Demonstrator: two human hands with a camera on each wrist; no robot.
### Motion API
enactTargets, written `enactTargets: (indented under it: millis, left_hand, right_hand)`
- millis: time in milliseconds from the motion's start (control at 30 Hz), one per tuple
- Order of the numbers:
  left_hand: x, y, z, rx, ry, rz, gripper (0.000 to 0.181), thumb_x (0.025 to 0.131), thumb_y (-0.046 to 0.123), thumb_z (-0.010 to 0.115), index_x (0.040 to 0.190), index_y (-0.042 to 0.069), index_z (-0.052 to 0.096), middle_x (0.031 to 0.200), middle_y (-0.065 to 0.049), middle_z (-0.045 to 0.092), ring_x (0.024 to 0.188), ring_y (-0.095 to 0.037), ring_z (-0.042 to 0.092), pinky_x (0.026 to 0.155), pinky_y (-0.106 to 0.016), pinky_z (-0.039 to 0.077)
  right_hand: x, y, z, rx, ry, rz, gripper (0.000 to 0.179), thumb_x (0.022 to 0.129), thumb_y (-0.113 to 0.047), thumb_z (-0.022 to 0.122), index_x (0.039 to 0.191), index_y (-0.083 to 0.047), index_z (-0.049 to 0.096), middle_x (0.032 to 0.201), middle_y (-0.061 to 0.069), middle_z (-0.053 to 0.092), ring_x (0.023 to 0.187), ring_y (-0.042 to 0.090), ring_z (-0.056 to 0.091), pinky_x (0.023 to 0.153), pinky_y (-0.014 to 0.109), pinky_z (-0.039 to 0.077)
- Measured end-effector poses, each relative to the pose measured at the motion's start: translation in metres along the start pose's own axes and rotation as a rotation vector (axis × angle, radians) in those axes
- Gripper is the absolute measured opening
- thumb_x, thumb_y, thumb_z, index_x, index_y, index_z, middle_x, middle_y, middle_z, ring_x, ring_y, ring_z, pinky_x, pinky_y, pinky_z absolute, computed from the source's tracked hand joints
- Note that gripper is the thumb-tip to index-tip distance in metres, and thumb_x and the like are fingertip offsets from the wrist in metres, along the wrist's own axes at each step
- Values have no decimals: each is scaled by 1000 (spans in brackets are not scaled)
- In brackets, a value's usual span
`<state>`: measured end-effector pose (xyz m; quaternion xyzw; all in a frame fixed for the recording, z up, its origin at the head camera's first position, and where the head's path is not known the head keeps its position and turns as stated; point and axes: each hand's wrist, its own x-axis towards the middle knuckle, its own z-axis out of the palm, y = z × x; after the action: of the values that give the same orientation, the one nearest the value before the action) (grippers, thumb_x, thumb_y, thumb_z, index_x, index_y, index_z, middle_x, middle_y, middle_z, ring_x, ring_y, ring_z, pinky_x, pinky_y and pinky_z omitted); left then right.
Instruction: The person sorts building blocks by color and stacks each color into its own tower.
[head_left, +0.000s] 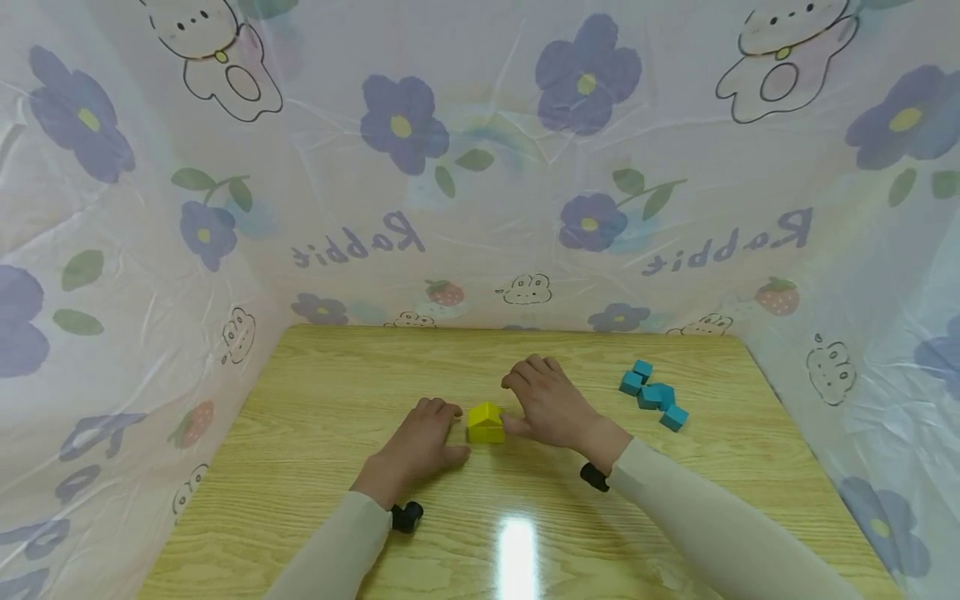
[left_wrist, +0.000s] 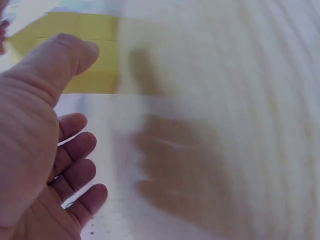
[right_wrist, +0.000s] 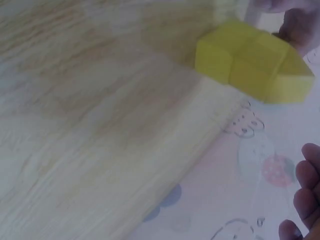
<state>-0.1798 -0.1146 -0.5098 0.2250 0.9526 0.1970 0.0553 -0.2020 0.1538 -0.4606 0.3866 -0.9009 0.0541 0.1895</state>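
Yellow blocks (head_left: 486, 425) stand together in a small stack with a peaked, triangular top on the wooden table. In the right wrist view the yellow blocks (right_wrist: 255, 62) show faces joined by seams. Left of the stack, the left hand (head_left: 422, 440) has relaxed fingers and a thumb held apart from them. Its thumb (left_wrist: 70, 57) overlaps the blocks in the left wrist view; I cannot tell if it touches them. On the other side is the right hand (head_left: 553, 407), fingers loosely bent, thumb tip close against the stack. Whether that thumb touches is unclear.
Several blue blocks (head_left: 651, 396) lie loosely grouped on the table (head_left: 360, 358), to the right of the right hand. A printed plastic sheet (head_left: 495, 208) with flowers and rabbits walls off the back and both sides. A bright reflection shines near the front.
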Motion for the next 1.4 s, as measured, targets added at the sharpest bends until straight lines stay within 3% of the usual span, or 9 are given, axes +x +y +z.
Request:
enactTargets:
  millis: [133, 267, 433, 600, 767, 833, 1100, 1400]
  left_hand:
    - [-4, 12, -14, -70, 43, -16, 64, 96, 43, 76, 145, 7, 56, 140, -11, 59, 125, -31, 53, 108, -48, 48]
    - [-4, 28, -24, -65, 180, 4, 57, 98, 39, 75, 141, 5, 59, 137, -13, 61, 122, -32, 56, 104, -49, 50]
    - [3, 59, -34, 19, 385, 102, 44, 97, 33, 76, 131, 7, 65, 125, -11, 66, 112, -31, 61, 95, -46, 54]
    - [19, 95, -42, 72, 473, 209, 35, 96, 27, 78, 124, 8, 69, 118, -9, 68, 108, -28, 63, 92, -41, 55]
    - [40, 124, -38, 85, 460, 293, 32, 97, 25, 76, 123, 8, 69, 115, -8, 67, 106, -26, 63, 91, -40, 55]
    - [48, 134, -33, 93, 433, 299, 32, 99, 27, 75, 124, 9, 69, 116, -7, 66, 106, -26, 62, 92, -41, 54]
    - [80, 166, -7, 129, 308, 247, 32, 103, 30, 68, 130, 14, 67, 124, -4, 64, 112, -23, 58, 96, -37, 52]
    - [108, 183, 27, 153, 191, 222, 34, 105, 31, 64, 135, 16, 64, 129, -3, 62, 115, -21, 55, 101, -38, 50]
  right_hand:
    - [-10, 9, -8, -10, 67, 50, 32, 95, -34, 72, 114, -9, 67, 112, 7, 64, 100, 28, 52, 86, 45, 41]
    - [-23, 18, -14, -2, 139, 96, 29, 95, -26, 71, 115, -6, 65, 112, 10, 63, 100, 31, 52, 84, 47, 41]
    - [-40, 26, -23, -3, 167, 161, 31, 98, -26, 68, 119, -4, 63, 116, 13, 62, 104, 35, 53, 86, 51, 41]
    - [-60, 38, -30, -38, 185, 215, 34, 97, -26, 71, 119, -2, 64, 115, 16, 62, 104, 38, 54, 85, 52, 41]
    - [-83, 58, -36, -92, 209, 254, 36, 94, -24, 75, 118, 0, 65, 112, 18, 63, 102, 40, 54, 84, 55, 43]
    - [-93, 66, -39, -114, 199, 277, 36, 93, -24, 75, 118, 0, 64, 111, 18, 63, 102, 41, 54, 85, 56, 43]
    - [-130, 93, -47, -183, 170, 348, 39, 90, -22, 78, 118, 2, 65, 111, 21, 65, 101, 44, 56, 86, 59, 46]
    - [-158, 108, -44, -212, 134, 374, 42, 89, -23, 81, 119, 3, 67, 107, 21, 64, 99, 44, 56, 81, 58, 46]
